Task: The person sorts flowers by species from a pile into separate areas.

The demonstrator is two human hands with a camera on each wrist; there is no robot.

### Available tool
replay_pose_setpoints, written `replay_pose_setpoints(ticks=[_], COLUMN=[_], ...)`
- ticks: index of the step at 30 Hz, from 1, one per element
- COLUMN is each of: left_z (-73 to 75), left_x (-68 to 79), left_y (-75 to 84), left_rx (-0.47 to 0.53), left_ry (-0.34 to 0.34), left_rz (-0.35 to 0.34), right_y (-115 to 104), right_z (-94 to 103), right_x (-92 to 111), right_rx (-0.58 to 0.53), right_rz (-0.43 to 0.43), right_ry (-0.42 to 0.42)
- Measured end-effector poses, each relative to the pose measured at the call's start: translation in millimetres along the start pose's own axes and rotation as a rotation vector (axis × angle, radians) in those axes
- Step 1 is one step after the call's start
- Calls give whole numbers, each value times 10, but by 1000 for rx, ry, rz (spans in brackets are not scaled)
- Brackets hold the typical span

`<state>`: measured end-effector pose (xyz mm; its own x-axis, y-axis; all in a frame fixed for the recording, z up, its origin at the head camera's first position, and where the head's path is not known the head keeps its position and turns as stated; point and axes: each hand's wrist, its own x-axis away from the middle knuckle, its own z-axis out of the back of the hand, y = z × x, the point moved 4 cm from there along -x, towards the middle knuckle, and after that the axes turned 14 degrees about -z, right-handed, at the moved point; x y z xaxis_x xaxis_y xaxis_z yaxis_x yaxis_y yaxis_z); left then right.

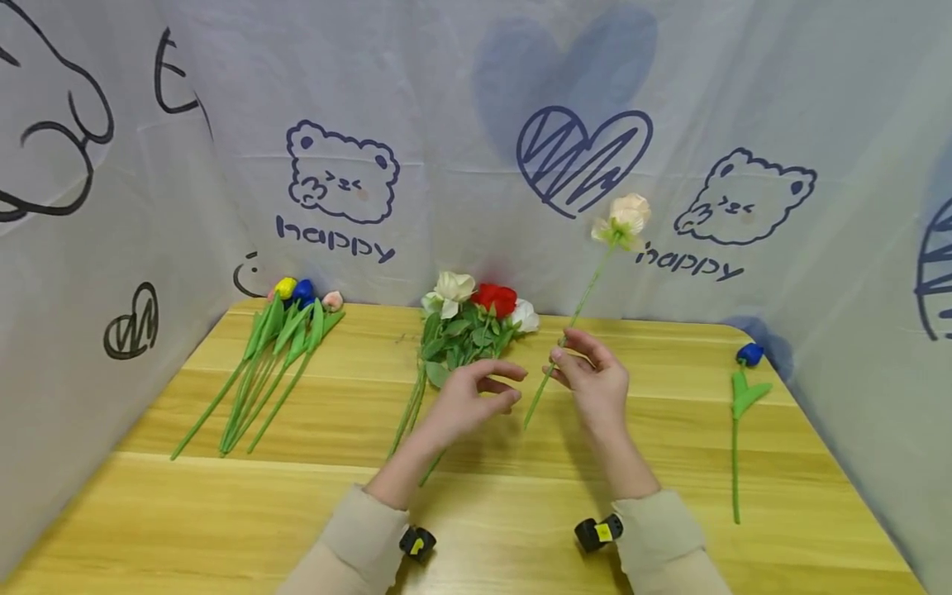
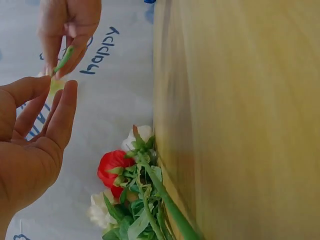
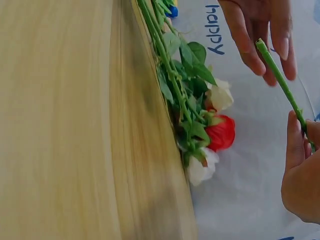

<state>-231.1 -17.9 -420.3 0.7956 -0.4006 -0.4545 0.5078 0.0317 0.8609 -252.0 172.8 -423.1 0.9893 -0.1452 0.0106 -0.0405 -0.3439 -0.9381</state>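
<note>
My right hand (image 1: 601,382) pinches the green stem of a pale cream rose (image 1: 628,216) between thumb and fingers, with the bloom tilted up and to the right. Below the fingers the bare stem end (image 3: 270,61) sticks out. My left hand (image 1: 476,401) is a little to the left of that stem, fingers and thumb parted and holding nothing. Behind the left hand lies a bunch of roses: a white rose (image 1: 454,287), a red rose (image 1: 494,299) and another white rose (image 1: 525,316), with green leaves (image 1: 454,343). The left forearm hides part of their stems.
Several tulips, among them a yellow tulip (image 1: 286,287) and a blue tulip (image 1: 303,291), lie at the table's left. A single blue tulip (image 1: 749,354) lies at the right edge. The wooden table (image 1: 521,529) meets a printed white cloth (image 1: 446,182) behind.
</note>
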Motion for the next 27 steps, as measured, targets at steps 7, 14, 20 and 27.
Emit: replay_pose_setpoints(ticks=[7, 14, 20, 27], left_z=[-63, -70, -67, -80], left_x=[7, 18, 21, 23], left_y=[-23, -36, -30, -32], left_rx=[-30, -108, -140, -133], left_ry=[-24, -34, -53, -78], left_rz=[-6, -25, -47, -42], right_y=[42, 89, 128, 150], right_z=[-99, -178, -173, -150], right_x=[28, 50, 29, 40], right_rx=[10, 35, 38, 47], right_rz=[-20, -23, -31, -44], right_ry=[-27, -49, -54, -55])
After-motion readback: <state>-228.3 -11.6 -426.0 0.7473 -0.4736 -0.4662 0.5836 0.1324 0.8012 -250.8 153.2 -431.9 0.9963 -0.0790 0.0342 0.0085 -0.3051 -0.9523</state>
